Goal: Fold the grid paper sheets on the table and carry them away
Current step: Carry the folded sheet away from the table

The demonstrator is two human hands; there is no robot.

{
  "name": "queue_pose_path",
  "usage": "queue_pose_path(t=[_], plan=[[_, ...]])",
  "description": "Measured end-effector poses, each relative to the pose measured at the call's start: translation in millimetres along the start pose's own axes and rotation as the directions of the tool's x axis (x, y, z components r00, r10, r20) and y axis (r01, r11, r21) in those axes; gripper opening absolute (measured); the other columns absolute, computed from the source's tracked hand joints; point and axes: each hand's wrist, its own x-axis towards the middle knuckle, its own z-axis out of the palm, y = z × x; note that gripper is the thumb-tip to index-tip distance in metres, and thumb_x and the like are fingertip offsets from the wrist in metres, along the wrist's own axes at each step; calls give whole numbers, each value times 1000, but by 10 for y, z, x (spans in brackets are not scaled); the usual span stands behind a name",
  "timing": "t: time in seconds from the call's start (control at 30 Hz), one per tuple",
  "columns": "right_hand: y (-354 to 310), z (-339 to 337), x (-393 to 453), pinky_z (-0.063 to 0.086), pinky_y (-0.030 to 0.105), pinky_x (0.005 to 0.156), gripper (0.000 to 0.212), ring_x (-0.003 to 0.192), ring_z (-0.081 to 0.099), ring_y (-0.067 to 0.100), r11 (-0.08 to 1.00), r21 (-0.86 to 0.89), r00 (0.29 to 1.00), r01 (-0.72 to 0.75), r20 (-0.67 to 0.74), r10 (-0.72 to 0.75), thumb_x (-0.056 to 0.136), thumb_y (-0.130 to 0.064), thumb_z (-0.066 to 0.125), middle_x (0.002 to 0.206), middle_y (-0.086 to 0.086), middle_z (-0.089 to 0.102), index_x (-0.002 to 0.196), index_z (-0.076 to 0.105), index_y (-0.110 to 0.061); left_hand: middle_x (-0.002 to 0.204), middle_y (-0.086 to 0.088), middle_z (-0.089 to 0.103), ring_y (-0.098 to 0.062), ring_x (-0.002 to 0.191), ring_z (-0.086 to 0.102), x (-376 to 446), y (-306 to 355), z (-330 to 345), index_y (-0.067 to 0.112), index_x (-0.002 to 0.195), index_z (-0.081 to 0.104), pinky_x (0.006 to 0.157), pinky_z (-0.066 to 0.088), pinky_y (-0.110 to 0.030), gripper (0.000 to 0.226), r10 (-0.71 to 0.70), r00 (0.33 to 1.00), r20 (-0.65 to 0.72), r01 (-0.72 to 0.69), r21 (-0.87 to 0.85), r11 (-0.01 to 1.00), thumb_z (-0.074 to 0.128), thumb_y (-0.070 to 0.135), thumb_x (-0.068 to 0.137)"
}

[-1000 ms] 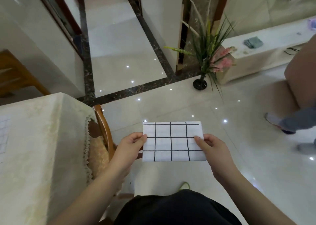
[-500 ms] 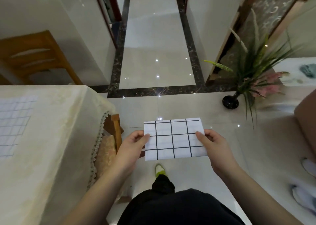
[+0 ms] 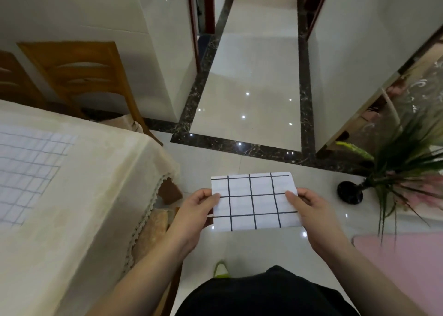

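A folded white sheet of grid paper [image 3: 255, 201] with black lines is held level in front of me, above the tiled floor. My left hand [image 3: 194, 216] pinches its left edge and my right hand [image 3: 314, 216] pinches its right edge, thumbs on top. An unfolded grid paper sheet [image 3: 26, 171] lies flat on the table [image 3: 79, 219] at the left, which is covered with a cream cloth.
A wooden chair [image 3: 148, 222] with a cushion is tucked under the table's right side; another chair [image 3: 86, 75] stands at its far end. A potted plant in a black vase [image 3: 350, 192] stands at the right. A hallway with a dark border [image 3: 249, 83] runs ahead.
The view has swung left: the table and its flat grid sheet came further into view and the plant slid to the right. Both hands keep holding the folded sheet the same way.
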Motion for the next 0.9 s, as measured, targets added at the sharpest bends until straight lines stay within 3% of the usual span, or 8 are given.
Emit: queue_pose_path(t=[0.1, 0.2, 0.3, 0.43, 0.53, 0.67, 0.77, 0.9], plan=[[-113, 95, 368, 55, 47, 84, 8, 91, 69, 31, 1000, -25, 999, 6, 53, -5, 91, -19, 66, 90, 6, 75, 92, 72, -15, 86, -8, 73, -22, 77, 67, 229, 105, 27, 7, 100, 66, 60, 55, -32, 14, -22, 998, -65, 19, -52, 998, 58, 18, 96], [-232, 196, 774, 52, 29, 71, 9, 86, 68, 20, 998, -55, 994, 13, 111, -7, 92, -19, 64, 89, 1, 74, 96, 71, -15, 97, -12, 74, -23, 84, 69, 522, 213, 63, 4, 102, 66, 78, 56, -39, 17, -13, 990, -140, 4, -70, 998, 59, 17, 95], [-385, 295, 1226, 50, 24, 68, 9, 84, 68, 16, 999, -52, 980, 9, 199, 1, 93, -19, 63, 90, 1, 74, 97, 70, -15, 102, -14, 73, -28, 91, 70, 835, 345, 131, 2, 104, 65, 84, 58, -42, 20, -7, 975, -223, -9, -71, 997, 59, 19, 96], [-661, 418, 1833, 56, 33, 78, 10, 87, 71, 19, 997, -76, 952, -8, 305, 31, 92, -22, 65, 91, 1, 75, 98, 71, -17, 93, -12, 73, -20, 78, 69, 1199, 580, 255, 11, 94, 67, 68, 56, -33, 11, -17, 942, -334, -19, -103, 994, 60, 19, 95], [-846, 495, 2175, 57, 42, 86, 11, 90, 71, 22, 995, -101, 925, -24, 375, 61, 91, -23, 66, 93, 2, 76, 99, 71, -17, 87, -7, 72, -19, 75, 68, 1376, 777, 325, 13, 92, 67, 65, 54, -31, 10, -17, 919, -395, -35, -126, 991, 60, 19, 95], [-1130, 682, 2575, 57, 33, 77, 7, 85, 71, 17, 991, -134, 882, -13, 465, 74, 92, -18, 64, 92, 1, 75, 96, 70, -18, 86, -6, 72, -18, 73, 68, 1537, 998, 379, 10, 96, 65, 63, 52, -29, 12, -1, 877, -480, -90, -167, 982, 58, 19, 96], [-1238, 920, 2757, 58, 36, 81, 7, 87, 72, 20, 986, -167, 843, -4, 529, 93, 92, -17, 64, 89, 1, 76, 94, 71, -15, 79, -4, 69, -15, 66, 65, 1601, 1028, 329, 10, 90, 64, 54, 49, -23, 12, -34, 840, -542, -96, -210, 973, 56, 17, 97], [-1322, 1297, 2919, 57, 34, 82, 7, 88, 71, 19, 976, -218, 801, 15, 587, 119, 92, -17, 64, 91, 3, 75, 93, 70, -16, 82, -6, 70, -16, 69, 65, 1709, 1014, 130, 11, 91, 64, 57, 49, -25, 12, -85, 795, -601, -104, -274, 956, 56, 18, 97]])
